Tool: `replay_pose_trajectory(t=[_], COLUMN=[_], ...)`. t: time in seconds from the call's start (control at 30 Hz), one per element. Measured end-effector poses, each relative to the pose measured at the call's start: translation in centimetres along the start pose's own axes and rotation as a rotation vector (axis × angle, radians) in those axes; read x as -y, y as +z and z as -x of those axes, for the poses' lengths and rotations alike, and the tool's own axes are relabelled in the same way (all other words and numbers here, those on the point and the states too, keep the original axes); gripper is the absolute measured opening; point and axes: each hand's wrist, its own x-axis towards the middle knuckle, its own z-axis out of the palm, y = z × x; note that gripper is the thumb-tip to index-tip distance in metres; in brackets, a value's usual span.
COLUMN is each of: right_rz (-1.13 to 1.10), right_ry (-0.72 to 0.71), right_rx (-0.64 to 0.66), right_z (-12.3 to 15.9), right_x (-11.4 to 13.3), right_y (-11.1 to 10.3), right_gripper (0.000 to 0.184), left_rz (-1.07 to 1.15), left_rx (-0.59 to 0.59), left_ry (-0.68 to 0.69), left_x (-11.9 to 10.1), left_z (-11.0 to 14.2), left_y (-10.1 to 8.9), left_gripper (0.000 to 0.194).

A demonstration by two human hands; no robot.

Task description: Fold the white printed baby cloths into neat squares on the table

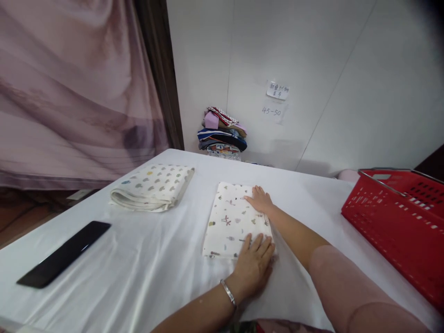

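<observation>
A white folded cloth [232,219] with a small print of palm trees and leaves lies flat in the middle of the table. My left hand [255,263], a silver bracelet on its wrist, rests on the cloth's near right corner with its fingers stretched out. Farther up, my right hand [260,200] lies flat on the far right corner, fingers extended. Neither hand grips the cloth; both press on its top. To the left lies a second folded cloth [156,187], white with grey cloud-like shapes, its layers showing at the near edge.
A black flat slab [65,254] lies on the white-covered table [138,263] at the left. At the right stands a red perforated basket [388,231] with a metal handle. Beyond the far edge is a stack of folded fabrics [223,134] by the wall. A pink curtain [76,92] hangs left.
</observation>
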Motion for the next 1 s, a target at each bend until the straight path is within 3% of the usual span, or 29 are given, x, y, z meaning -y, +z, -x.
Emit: replay_pose_trajectory(t=[0.13, 0.3, 0.47, 0.67, 0.83, 0.9, 1.0], right_rz=[0.063, 0.054, 0.026, 0.031, -0.037, -0.101, -0.28], right_ry=[-0.031, -0.109, -0.126, -0.136, -0.148, -0.124, -0.076], right_rx=[-0.028, -0.09, -0.11, -0.129, -0.087, -0.095, -0.137], right_z=[1.4, 3.6, 3.9, 3.9, 4.3, 4.9, 6.7], right_x=[1.1, 2.0, 1.6, 1.5, 1.1, 0.3, -1.3], right_y=[-0.3, 1.5, 2.6, 2.4, 1.2, 0.9, 1.4], right_gripper=[0.081, 0.084, 0.083, 0.079, 0.067, 0.067, 0.071], left_rz=[-0.026, -0.03, -0.021, -0.005, 0.063, 0.083, 0.069], left_rx=[-0.003, 0.0, 0.002, 0.005, 0.019, -0.024, -0.19], left_ry=[0.004, -0.006, -0.029, -0.047, 0.01, -0.051, -0.296], left_x=[-0.2, -0.4, -0.6, -1.4, -1.2, -0.1, 2.4], left_z=[0.0, 0.1, 0.1, 0.3, 2.6, 4.2, 6.8], left_y=[-0.3, -0.4, -0.4, -0.7, -2.3, -3.4, -5.0], left_gripper=[0.053, 0.056, 0.057, 0.053, 0.045, 0.04, 0.037])
